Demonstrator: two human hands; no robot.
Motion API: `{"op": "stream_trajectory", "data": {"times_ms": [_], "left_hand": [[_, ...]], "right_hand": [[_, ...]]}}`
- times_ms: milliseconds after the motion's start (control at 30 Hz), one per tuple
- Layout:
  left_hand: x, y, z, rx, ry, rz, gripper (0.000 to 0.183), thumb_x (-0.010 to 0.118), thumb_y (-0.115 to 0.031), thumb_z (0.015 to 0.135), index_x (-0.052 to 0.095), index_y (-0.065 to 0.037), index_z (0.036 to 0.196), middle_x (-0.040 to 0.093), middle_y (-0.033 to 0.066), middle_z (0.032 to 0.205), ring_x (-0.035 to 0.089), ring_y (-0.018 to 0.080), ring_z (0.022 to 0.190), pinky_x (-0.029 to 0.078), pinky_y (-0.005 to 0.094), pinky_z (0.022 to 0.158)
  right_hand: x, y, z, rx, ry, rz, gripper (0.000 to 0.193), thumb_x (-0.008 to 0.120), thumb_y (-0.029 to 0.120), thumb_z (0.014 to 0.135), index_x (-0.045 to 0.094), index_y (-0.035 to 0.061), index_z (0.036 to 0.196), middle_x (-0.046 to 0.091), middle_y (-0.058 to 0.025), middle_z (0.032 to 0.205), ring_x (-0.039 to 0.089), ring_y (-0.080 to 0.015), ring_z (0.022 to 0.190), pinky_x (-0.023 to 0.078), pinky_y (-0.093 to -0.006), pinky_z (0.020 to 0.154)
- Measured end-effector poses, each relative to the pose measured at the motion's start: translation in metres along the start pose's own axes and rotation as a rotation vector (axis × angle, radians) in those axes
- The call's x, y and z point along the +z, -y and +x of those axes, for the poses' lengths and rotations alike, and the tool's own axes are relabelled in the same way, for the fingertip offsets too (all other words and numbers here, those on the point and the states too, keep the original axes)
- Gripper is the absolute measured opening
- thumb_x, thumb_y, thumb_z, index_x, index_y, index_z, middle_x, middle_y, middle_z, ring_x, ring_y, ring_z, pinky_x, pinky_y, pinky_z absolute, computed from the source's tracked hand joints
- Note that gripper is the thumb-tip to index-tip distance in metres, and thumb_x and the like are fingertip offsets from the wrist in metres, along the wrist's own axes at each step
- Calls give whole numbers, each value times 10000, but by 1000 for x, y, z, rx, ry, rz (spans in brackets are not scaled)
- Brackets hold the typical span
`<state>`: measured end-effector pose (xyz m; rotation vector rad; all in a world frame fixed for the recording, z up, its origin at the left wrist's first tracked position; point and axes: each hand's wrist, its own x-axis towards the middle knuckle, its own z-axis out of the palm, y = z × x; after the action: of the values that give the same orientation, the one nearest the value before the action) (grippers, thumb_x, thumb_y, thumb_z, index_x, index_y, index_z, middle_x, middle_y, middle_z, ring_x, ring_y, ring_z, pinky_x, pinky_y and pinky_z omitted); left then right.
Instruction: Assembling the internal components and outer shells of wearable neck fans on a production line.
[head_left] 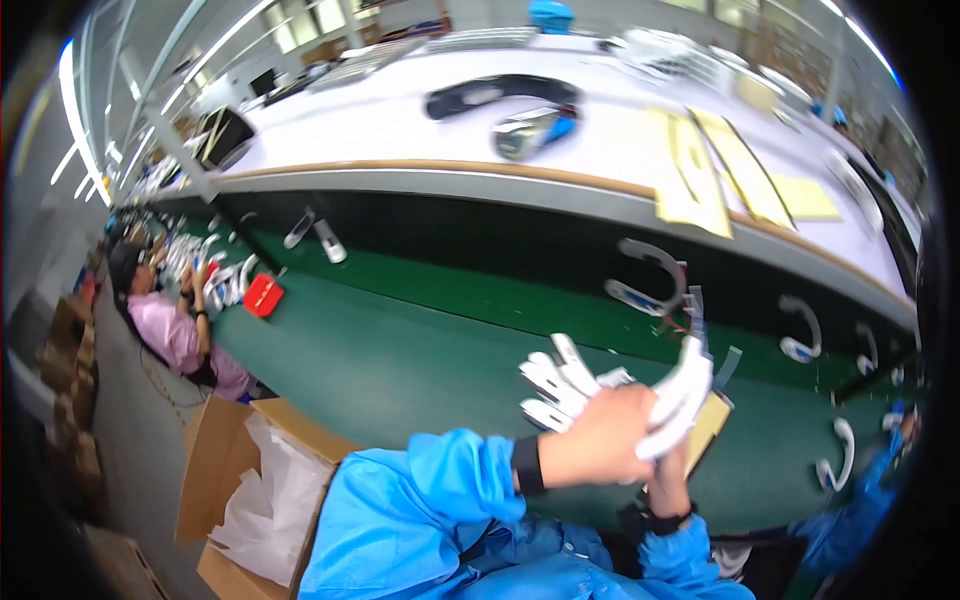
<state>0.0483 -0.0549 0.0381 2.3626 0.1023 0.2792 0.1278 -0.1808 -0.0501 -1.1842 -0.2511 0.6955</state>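
A white curved plastic piece is held in front of me over the green belt, its upper end slightly blurred near thin reddish wires. My left hand is closed on its side and lower end. Below it, my right hand has closed fingers at the same lower end, partly hidden by the left hand and the piece. Several white elongated parts lie fanned out on the belt just left of my left hand. By my right hand rests a yellowish flat strip with a dark edge.
On the green belt lie more curved white pieces, and a red bin stands left. An open cardboard box with white lining is beside my left arm. Above runs a white shelf. A person in pink sits left; a blue sleeve shows right.
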Motion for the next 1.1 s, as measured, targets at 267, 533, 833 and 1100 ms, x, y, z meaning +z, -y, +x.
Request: {"op": "stream_trajectory", "data": {"times_ms": [267,533,833,1100], "left_hand": [[-143,228,-120,-624,-22,245,594,669,-428,619,529,13,992,595,223,926,594,386,846,476,416,743],[-170,350,-252,-1007,-157,468,635,721,-441,553,501,50,892,610,242,855,605,381,795,470,415,750],[-190,436,-294,-1077,-469,32,608,727,-249,636,464,84,1072,593,208,978,600,294,893,487,374,756],[-196,506,-277,-755,-30,821,636,649,-395,705,492,3,1176,530,204,1140,512,355,1040,423,416,875]], "right_hand": [[236,-239,116,604,580,379,345,547,88,846,471,17,1174,547,-87,1140,545,-202,1033,446,-361,903],[351,-315,132,463,722,-126,520,662,286,783,505,-28,1166,582,-101,1085,542,-194,1031,437,-313,875],[221,-215,118,173,707,-498,410,617,316,819,555,-3,1069,479,-180,1200,491,-262,1090,403,-352,919],[7,-109,-27,246,256,-585,247,567,236,857,580,11,958,628,-91,841,594,-149,782,472,-296,697]]}}
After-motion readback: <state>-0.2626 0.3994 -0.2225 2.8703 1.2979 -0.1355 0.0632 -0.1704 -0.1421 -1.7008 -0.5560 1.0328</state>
